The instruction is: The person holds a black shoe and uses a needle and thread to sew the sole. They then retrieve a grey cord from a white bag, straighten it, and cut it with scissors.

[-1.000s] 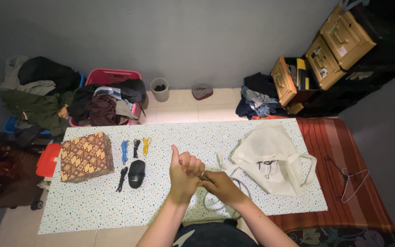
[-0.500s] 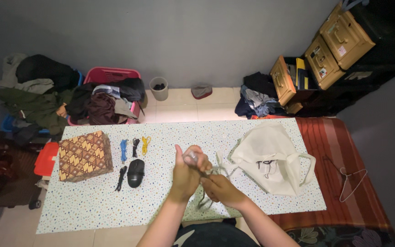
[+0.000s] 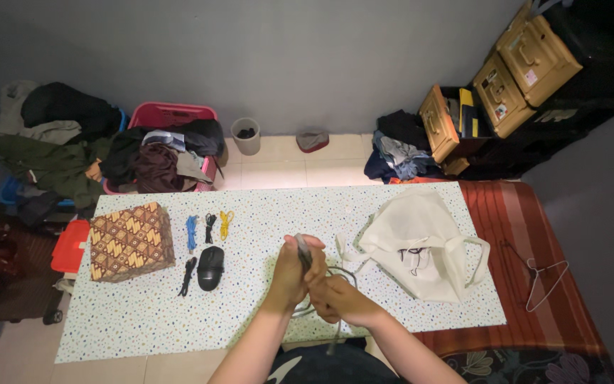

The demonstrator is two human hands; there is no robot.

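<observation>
Hands meet above the speckled white table: my left hand clenches a looped grey cable, my right hand grips its loose strand beside it. Coiling looks midway; next the trailing end needs gathering. Counted: three small bundled cables, one black mouse, one patterned brown box, one white cloth tote bag.

On the table, box left, mouse middle, bag right.

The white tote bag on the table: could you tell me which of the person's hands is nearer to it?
Right. The right hand sits just left of the white tote bag, while the left hand, gripping the grey cable, is farther away.
</observation>
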